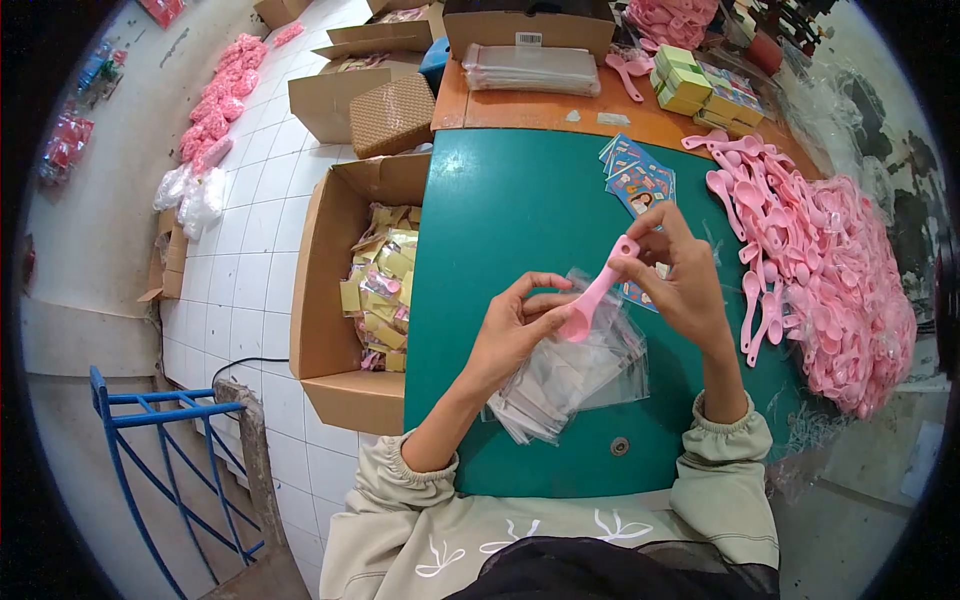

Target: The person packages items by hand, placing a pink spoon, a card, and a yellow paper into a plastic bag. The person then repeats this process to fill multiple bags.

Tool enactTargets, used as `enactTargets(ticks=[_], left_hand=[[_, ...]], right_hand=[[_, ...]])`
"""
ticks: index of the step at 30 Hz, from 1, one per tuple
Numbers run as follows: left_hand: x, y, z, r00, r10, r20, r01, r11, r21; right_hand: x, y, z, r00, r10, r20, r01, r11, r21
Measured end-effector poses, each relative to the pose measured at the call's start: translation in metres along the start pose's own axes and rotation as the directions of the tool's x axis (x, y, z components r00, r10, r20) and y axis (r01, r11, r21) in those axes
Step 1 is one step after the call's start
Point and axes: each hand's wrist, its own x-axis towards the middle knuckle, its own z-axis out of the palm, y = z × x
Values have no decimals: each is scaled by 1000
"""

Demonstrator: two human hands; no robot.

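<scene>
A pink plastic spoon (597, 291) is held up between both hands over the green table. My left hand (520, 322) pinches it at the bowl end, with thumb and fingers closed. At the handle end, near the small hole, my right hand (672, 262) grips it between thumb and fingers. Beneath the hands lies a fanned stack of clear plastic bags (575, 385). Blue printed cards (640, 183) are spread just beyond my right hand, which partly covers them.
A big heap of pink spoons (840, 285) fills the table's right side. Left of the table stands an open cardboard box (330, 290) with packed items (385, 285). Bundled clear bags (530, 70) and small card stacks (700, 85) sit on the orange-brown surface behind. A blue metal frame (170, 410) stands lower left.
</scene>
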Motion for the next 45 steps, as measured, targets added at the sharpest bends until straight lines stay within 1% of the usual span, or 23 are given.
enactTargets(ticks=[2, 5, 6, 8, 9, 11, 12, 14, 15, 17, 18, 20, 21, 23, 24, 26, 27, 30, 33, 36, 39, 42, 45], left_hand=[[-2, 3, 5, 1000, 25, -17, -24, 998, 53], [2, -8, -8, 994, -18, 106, -13, 957, 290], [0, -5, -8, 991, -1, 134, -31, 971, 237], [-5, 6, -1, 981, 36, 192, -62, 990, 130], [-6, 11, 0, 976, 36, 216, -66, 988, 136], [-9, 19, 0, 964, 35, 262, -76, 986, 147], [-9, 20, 2, 972, 44, 232, -84, 983, 165], [-11, 23, 4, 983, 63, 172, -98, 974, 202], [-13, 27, 7, 982, 92, 166, -122, 977, 178], [-19, 38, 10, 977, 156, 149, -175, 976, 128], [-21, 40, 10, 955, 228, 188, -253, 960, 119], [-25, 44, 8, 892, 368, 263, -403, 911, 93], [-28, 49, 8, 883, 404, 240, -432, 899, 75], [-33, 56, 10, 864, 463, 197, -479, 877, 38], [-32, 55, 11, 893, 393, 218, -420, 902, 95], [-28, 54, 12, 937, 257, 238, -309, 926, 216], [-26, 51, 11, 933, 275, 230, -316, 934, 165], [-22, 49, 6, 962, 228, 152, -249, 959, 139], [-22, 45, 7, 974, 141, 179, -171, 971, 166], [-20, 45, 9, 976, 107, 188, -124, 989, 84], [-18, 40, 5, 977, 131, 168, -157, 977, 147], [-20, 40, 5, 983, 146, 113, -169, 958, 231], [-19, 41, 3, 974, 132, 186, -189, 922, 339]], right_hand=[[0, -2, -1, 1000, -20, -6, 20, 1000, 2], [-1, -11, -5, 996, -89, -22, 88, 995, -41], [-2, -13, -7, 992, -119, -29, 117, 991, -64], [-4, -14, -7, 992, -127, -28, 126, 992, -16], [-5, -15, -8, 991, -130, -30, 130, 991, 8], [-4, -11, -10, 962, -214, 168, 218, 976, -1], [-2, -8, -12, 930, -252, 266, 262, 965, 0], [5, -4, -21, 898, -330, 292, 330, 943, 50], [8, 0, -27, 879, -365, 305, 360, 930, 75], [15, 23, -44, 970, -120, 211, 162, 967, -197], [15, 38, -50, 991, -6, 137, 50, 946, -320], [4, 72, -52, 994, 34, 106, 24, 865, -502], [1, 80, -50, 994, 54, 90, 9, 812, -584], [-1, 89, -48, 987, 109, 119, -29, 845, -534], [-2, 91, -47, 981, 137, 135, -50, 860, -509], [-1, 94, -50, 969, 163, 188, -36, 840, -542], [2, 94, -50, 961, 173, 215, -25, 831, -556], [-4, 73, -55, 983, 10, 186, 118, 741, -662], [-7, 1, -54, 1000, -26, -9, 20, 906, -423], [-23, -40, -37, 984, -29, -173, 20, 998, -56], [-30, -54, -39, 997, -71, -14, 65, 963, -262], [-33, -52, -45, 987, -82, 141, 126, 930, -346], [-35, -51, -41, 980, -147, 136, 185, 922, -340]])
